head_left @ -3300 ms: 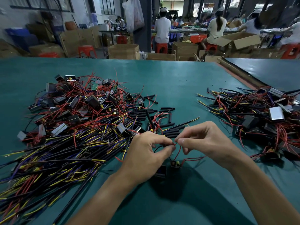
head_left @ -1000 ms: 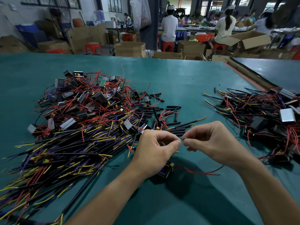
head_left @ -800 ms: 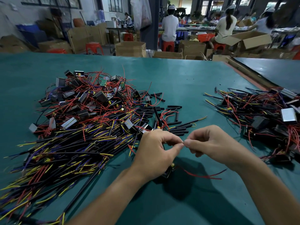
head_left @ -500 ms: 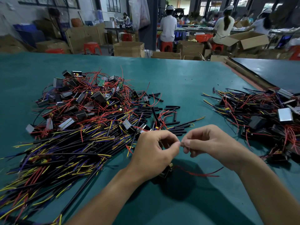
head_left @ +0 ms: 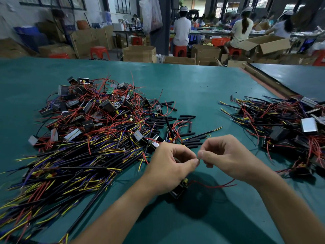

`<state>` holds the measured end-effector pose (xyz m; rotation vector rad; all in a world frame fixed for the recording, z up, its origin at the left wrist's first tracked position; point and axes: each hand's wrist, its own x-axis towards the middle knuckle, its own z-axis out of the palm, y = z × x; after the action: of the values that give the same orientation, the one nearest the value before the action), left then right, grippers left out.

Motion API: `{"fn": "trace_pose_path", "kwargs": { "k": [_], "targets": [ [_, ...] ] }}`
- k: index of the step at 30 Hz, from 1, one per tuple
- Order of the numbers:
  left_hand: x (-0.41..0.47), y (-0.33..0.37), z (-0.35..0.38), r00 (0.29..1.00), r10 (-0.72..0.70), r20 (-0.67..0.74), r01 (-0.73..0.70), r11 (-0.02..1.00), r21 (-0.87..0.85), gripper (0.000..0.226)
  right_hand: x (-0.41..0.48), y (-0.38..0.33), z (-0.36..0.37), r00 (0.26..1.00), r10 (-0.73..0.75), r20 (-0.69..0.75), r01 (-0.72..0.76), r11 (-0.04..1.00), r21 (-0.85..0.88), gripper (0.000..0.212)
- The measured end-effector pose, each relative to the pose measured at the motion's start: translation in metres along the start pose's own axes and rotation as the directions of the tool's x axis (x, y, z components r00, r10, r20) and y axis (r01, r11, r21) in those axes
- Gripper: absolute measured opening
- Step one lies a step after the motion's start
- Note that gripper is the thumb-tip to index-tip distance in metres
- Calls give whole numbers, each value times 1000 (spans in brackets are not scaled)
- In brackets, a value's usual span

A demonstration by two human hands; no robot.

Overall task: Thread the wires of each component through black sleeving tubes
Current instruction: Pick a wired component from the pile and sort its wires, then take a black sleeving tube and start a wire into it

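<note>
My left hand [head_left: 168, 166] and my right hand [head_left: 226, 155] meet fingertip to fingertip above the green table [head_left: 202, 88]. Both pinch something thin between them; the piece itself is almost hidden by the fingers. A small black component [head_left: 179, 190] with a yellow part hangs under my left hand, and its red wire [head_left: 212, 186] trails right along the table under my right wrist. Short black sleeving tubes [head_left: 186, 118] lie scattered just beyond my hands.
A big heap of components with red, yellow and purple wires [head_left: 84, 131] covers the left of the table. A second heap of wired components [head_left: 284, 125] lies at the right. Cardboard boxes, red stools and seated people are beyond the far edge.
My hands stay pinched together at the same spot. The component under my left hand has shifted slightly and the red wire now trails further right than 3.3 s ago.
</note>
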<state>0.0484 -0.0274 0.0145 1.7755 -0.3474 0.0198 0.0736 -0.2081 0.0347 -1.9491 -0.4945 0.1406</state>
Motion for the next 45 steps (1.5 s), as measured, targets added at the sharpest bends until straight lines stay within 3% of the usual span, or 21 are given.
{"fn": "trace_pose_path", "kwargs": {
  "k": [2,4,6,8,10,13,20,24,28,32,34,36,37,39,41,45],
  "targets": [
    [0,-1,2,998,39,-39,-37,998,51,11,3,3,3,998,69,-1,-69,996,-61,33],
    [-2,0,4,994,84,-66,-78,993,92,10,7,3,6,990,142,12,-143,988,63,43],
    [-1,1,4,993,86,-78,-81,995,62,11,12,8,6,983,165,-81,-152,978,141,43],
    [2,0,1,994,65,-87,-65,998,-5,15,18,22,5,959,78,-272,-123,980,-156,25],
    [5,0,-3,995,35,-97,-40,998,-52,15,20,33,8,954,-5,-300,-152,855,-496,20],
    [7,1,-6,993,10,-122,-21,996,-85,16,25,45,14,973,5,-231,-156,754,-638,34],
    [7,6,-15,989,22,-143,-31,997,-65,14,32,53,15,960,-57,-273,-160,690,-706,20],
    [7,7,-26,997,-75,28,77,994,-77,6,33,55,13,951,-75,-300,-167,691,-704,8],
    [4,8,-29,983,-110,144,120,991,-57,3,32,54,10,951,-38,-306,-194,699,-689,13],
    [4,10,-28,986,-118,118,126,991,-55,10,28,53,-3,956,26,-292,-233,673,-702,23],
    [5,10,-29,986,-132,98,138,989,-60,13,25,45,-7,936,-2,-353,-213,793,-571,17],
    [5,11,-28,986,-144,81,150,986,-75,14,19,31,-5,918,22,-396,-103,977,-185,18],
    [5,11,-28,987,-145,69,150,985,-80,13,16,21,-3,927,40,-374,-31,999,31,18],
    [5,11,-26,989,-142,46,146,985,-96,11,9,5,1,962,37,-271,59,939,338,8],
    [5,11,-24,989,-141,46,145,983,-116,8,5,-5,7,979,3,-205,90,891,446,13],
    [6,10,-22,989,-139,50,145,979,-144,12,5,-8,14,976,-53,-213,129,923,362,22]
  ]
}}
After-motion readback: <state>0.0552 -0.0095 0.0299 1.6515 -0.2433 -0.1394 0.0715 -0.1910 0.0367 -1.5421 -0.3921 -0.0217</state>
